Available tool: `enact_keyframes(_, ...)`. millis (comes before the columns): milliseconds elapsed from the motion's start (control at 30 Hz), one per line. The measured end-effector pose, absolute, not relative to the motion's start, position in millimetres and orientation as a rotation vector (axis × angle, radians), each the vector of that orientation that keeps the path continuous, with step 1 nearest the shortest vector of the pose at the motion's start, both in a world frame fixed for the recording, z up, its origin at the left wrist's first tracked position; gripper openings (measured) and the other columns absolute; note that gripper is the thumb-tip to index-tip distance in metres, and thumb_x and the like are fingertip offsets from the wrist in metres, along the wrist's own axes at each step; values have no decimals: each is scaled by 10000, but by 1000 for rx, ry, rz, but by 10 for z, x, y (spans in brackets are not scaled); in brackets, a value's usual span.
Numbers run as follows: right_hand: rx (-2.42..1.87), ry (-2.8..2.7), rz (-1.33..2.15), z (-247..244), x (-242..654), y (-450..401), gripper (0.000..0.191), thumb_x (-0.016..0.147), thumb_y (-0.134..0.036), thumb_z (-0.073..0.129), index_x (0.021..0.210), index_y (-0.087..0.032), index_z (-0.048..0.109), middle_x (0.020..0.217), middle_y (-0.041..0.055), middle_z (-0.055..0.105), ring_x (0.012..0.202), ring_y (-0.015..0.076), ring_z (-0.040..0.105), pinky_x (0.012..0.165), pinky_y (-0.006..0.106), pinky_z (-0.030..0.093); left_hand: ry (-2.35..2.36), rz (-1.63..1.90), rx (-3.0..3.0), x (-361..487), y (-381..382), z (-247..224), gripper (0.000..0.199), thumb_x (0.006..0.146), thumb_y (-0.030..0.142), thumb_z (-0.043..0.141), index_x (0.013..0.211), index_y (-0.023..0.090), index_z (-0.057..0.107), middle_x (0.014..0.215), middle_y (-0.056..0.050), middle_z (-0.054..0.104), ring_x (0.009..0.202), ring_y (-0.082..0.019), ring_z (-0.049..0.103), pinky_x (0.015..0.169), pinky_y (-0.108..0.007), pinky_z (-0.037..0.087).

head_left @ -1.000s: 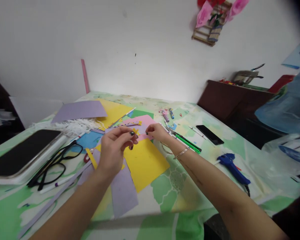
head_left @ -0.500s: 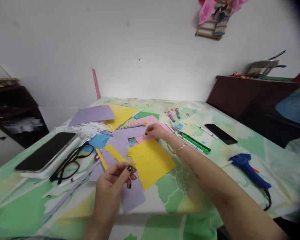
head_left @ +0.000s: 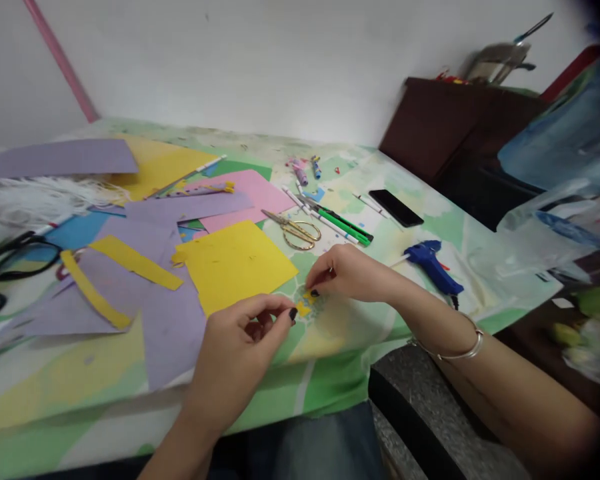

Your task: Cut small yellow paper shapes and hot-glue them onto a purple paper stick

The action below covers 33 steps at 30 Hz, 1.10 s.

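Note:
My left hand point(head_left: 250, 340) pinches a small yellow paper piece point(head_left: 303, 309) between thumb and forefinger. Close by on its right, my right hand point(head_left: 347, 273) has its fingers closed on another small yellow paper piece point(head_left: 308, 295), partly hidden by the fingertips. Both hands are near the table's front edge, and the pieces almost meet; whether they touch I cannot tell. Just beyond the hands lies a yellow paper sheet point(head_left: 240, 263). Gold-handled scissors point(head_left: 300, 232) rest on the cloth behind my right hand.
Purple paper point(head_left: 173, 340) and yellow strips point(head_left: 135, 263) lie to the left, with black glasses point(head_left: 17, 257) beyond. Green cutters point(head_left: 343, 223), a black phone point(head_left: 396, 208) and a blue glue gun point(head_left: 434, 267) lie on the right. A rolled patterned paper tube point(head_left: 197, 191) is farther back.
The view has turned right and down. My right hand has come back from the pink paper to beside my left hand, with a small yellow piece. The scissors now show.

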State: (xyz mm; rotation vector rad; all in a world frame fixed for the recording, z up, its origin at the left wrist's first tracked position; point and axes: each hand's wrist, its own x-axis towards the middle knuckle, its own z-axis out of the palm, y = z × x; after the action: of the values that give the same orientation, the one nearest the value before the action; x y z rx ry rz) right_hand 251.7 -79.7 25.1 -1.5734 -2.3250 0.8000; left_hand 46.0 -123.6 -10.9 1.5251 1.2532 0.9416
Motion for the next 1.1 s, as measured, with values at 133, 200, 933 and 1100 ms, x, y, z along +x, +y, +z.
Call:
enact_keyframes(133, -1526, -2247, 710, 168, 2607, -850, 304, 751, -27, 574, 942, -172, 761, 844, 31, 764, 779, 144, 675, 706, 238, 471, 1330, 860, 1634, 580, -1155, -142, 158, 732, 315, 646, 785, 193, 731, 706, -21, 717, 586, -157, 614, 536, -254, 454)
enact_keyframes(200, -1493, -2160, 652, 155, 2674, -913, 296, 765, -24, 552, 936, -159, 751, 860, 38, 763, 793, 150, 681, 724, 250, 482, 1375, 854, 1698, 598, -1107, -152, 164, 746, 325, 635, 787, 198, 730, 716, -23, 719, 597, -164, 619, 546, -263, 451)
enact_keyframes(933, -2393, -1467, -598, -274, 4011, -1610, 427, 791, -529, 550, 1064, -202, 566, 997, 158, 607, 994, 362, 580, 795, 506, 480, 1427, 854, 1655, 641, -1003, -196, 139, 718, 322, 673, 765, 213, 746, 707, -38, 729, 573, -163, 612, 516, -253, 430)
enact_keyframes(1100, -2075, -1593, -571, -74, 3638, -1563, 280, 834, -359, 535, 1065, -218, 603, 1032, 152, 609, 974, 346, 589, 827, 509, 475, 1445, 853, 1639, 646, -1004, -197, 158, 709, 325, 670, 755, 193, 742, 667, -47, 712, 561, -171, 610, 471, -250, 393)
